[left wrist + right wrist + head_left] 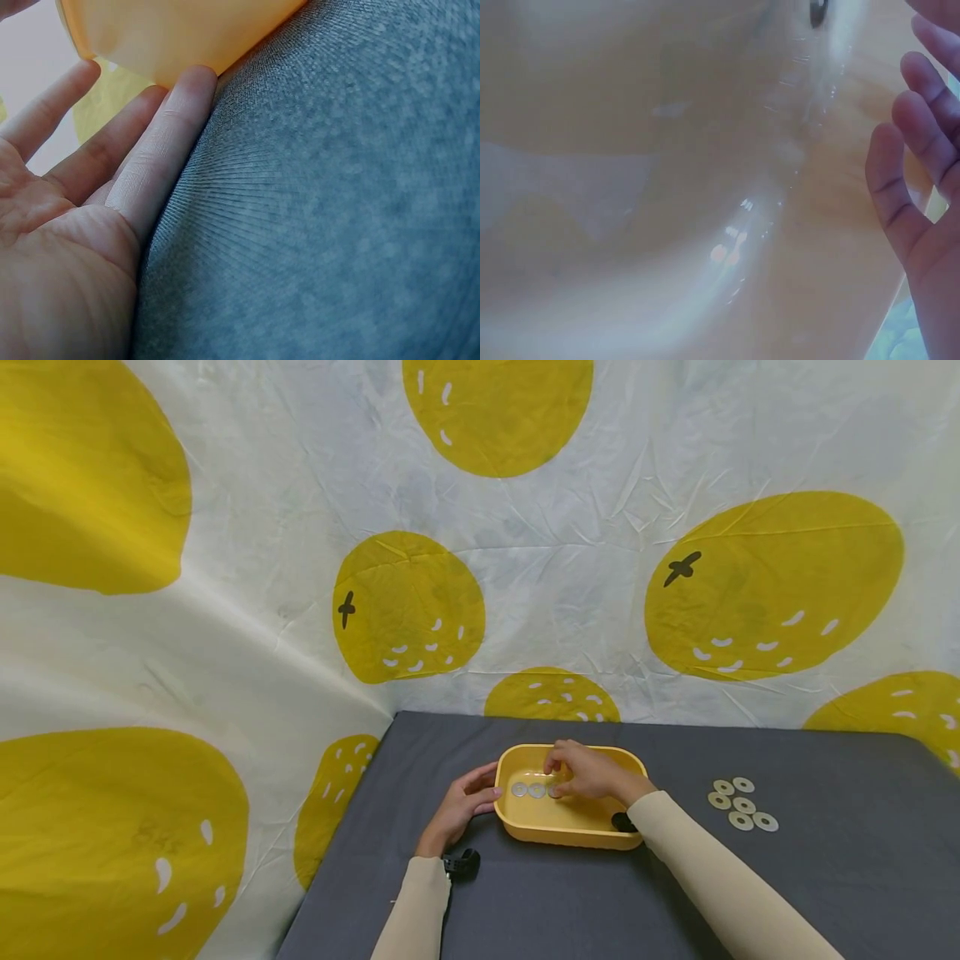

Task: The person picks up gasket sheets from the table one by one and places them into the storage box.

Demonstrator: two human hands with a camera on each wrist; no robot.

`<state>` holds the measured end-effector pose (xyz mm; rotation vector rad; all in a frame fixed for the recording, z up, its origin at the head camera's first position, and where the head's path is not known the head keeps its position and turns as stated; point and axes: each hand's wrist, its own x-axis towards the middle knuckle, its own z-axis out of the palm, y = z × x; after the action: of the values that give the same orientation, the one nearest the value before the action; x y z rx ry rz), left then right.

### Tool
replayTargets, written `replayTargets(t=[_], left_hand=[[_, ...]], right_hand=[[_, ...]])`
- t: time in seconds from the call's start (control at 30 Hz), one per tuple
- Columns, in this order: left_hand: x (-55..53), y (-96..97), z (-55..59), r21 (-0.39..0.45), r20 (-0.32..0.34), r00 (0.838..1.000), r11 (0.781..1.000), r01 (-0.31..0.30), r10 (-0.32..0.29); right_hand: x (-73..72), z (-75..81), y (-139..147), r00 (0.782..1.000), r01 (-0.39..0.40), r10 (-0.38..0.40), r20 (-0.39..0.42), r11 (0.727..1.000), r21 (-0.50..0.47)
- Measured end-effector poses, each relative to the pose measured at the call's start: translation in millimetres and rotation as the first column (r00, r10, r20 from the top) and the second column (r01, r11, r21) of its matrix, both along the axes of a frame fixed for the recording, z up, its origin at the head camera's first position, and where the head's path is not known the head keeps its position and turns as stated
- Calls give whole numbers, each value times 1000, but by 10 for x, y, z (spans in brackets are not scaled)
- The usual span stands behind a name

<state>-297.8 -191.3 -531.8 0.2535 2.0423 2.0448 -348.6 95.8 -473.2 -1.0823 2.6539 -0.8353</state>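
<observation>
Rightmost washer [552, 790] in yellow tray [558, 836], at fingertips of right hand [588, 772]

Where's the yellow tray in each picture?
Head: yellow tray, below the middle, slightly right.
Left wrist: yellow tray, at the top, left of centre, by the left hand's fingertips.
Right wrist: yellow tray, filling most of the picture.
Shared landmark: the left hand, in the head and left wrist views only.

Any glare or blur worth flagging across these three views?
Head: loose washers small but readable; left wrist: the dark gray cloth is soft toward the right, the left fingers look sharper; right wrist: bright glare spots on the glossy yellow tray, and the picture looks hazy.
</observation>
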Motion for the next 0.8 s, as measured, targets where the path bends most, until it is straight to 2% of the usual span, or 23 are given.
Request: replayTargets(t=[0.23,0.43,0.63,0.8], left_hand=[[-12,-3,-22,8,-7,1000,1000,18,-18],[-1,-17,-47,13,-14,1000,1000,10,-10],[26,-9,-48,5,-12,1000,1000,-5,5],[33,-6,-58,1,-10,1000,1000,-11,11]], right_hand=[[-6,40,43,1000,-14,14,3,999,-29],[30,178,120,1000,-4,2,-21,998,-61],[105,327,269,998,50,-55,-33,989,-136],[202,399,471,990,139,-144,-6,965,-224]])
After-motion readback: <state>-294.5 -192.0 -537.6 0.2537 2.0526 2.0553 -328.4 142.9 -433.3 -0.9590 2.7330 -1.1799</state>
